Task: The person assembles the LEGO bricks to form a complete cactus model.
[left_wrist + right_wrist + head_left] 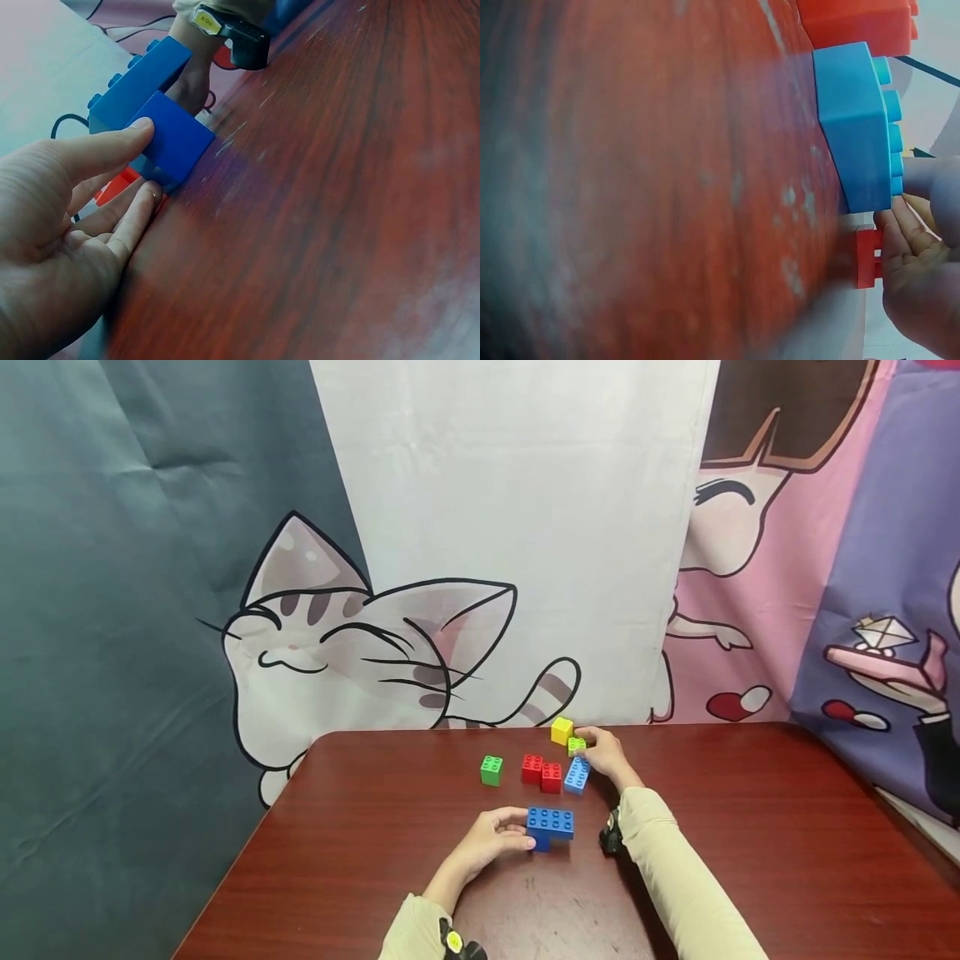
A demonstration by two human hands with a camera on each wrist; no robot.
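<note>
My left hand (491, 841) grips two joined blue bricks: a long blue brick (551, 821) across the top of a smaller blue brick (542, 842). In the left wrist view, the thumb presses the side of the smaller one. Farther back, my right hand (606, 755) pinches a lime green brick (575, 745) between thumb and forefinger. Just in front of that hand lies a light blue brick (577, 775), studs up. The right wrist view shows this light blue brick (855, 131) hiding some fingertips; the lime green brick cannot be made out there.
Two red bricks (551, 778) sit side by side left of the light blue one. A green brick (491, 770) stands farther left. Behind the lime green brick is a yellow brick (562, 731), near the back edge of the brown table (360, 827). Printed curtains (480, 510) hang behind.
</note>
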